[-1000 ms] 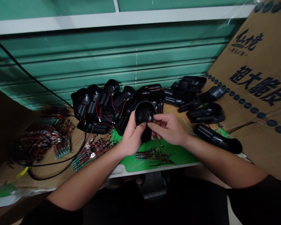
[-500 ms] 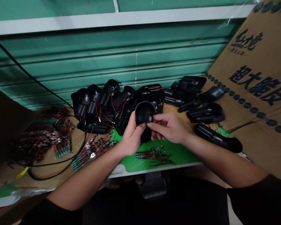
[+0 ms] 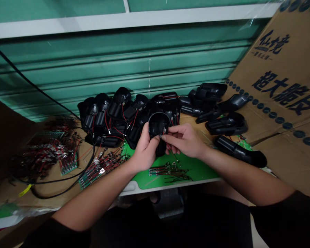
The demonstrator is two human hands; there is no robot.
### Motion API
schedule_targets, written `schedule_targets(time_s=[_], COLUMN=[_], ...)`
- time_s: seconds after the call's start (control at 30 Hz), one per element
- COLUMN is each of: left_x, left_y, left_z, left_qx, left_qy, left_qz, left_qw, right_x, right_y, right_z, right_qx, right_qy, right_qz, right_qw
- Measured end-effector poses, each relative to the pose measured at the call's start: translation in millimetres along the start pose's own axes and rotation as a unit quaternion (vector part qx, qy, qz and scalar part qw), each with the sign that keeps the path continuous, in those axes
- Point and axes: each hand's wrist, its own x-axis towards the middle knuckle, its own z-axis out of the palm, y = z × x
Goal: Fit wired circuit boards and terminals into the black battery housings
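Note:
My left hand (image 3: 146, 151) is wrapped round the side of a black plastic housing (image 3: 158, 121) with a round, hollow upper end that faces me. The left thumb presses near the lower rim of that hollow. At the housing's right side, my right hand (image 3: 184, 140) has thumb and forefinger pinched close to the left thumb. A small wired part seems to be between these fingertips, too small to make out, and a thin lead hangs below the hand. Just below, several thin wired strips (image 3: 167, 170) lie on the green board (image 3: 204, 172).
Black housings (image 3: 113, 110), some with red wires, are heaped along the green shutter (image 3: 119, 69). More housings (image 3: 227, 124) lie at right beside a cardboard box (image 3: 286, 86). Wired circuit boards (image 3: 95, 168) and a black cable (image 3: 59, 195) lie at left.
Almost nothing differs. Both hands keep their hold at the housing, and the right fingers have shifted very slightly. The whole view has drifted a little.

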Motion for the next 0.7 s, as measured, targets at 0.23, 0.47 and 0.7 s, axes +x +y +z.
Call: schedule_targets(time_s=[0.23,0.47,0.7], left_x=[-2,-7,-10], left_y=[7,6,9], left_z=[-2.1,-7.2,-6.1], left_qx=[0.001,0.042,0.103], left_qy=[0.088,0.054,0.031], left_qz=[-0.009,0.016,0.034], left_qw=[0.996,0.998,0.994], right_x=[6,6,5], right_y=[0,4,5], right_z=[4,10,20], right_qx=[0.034,0.054,0.040], right_qy=[0.029,0.057,0.063], right_qz=[-0.022,0.002,-0.010], right_qw=[0.999,0.997,0.997])
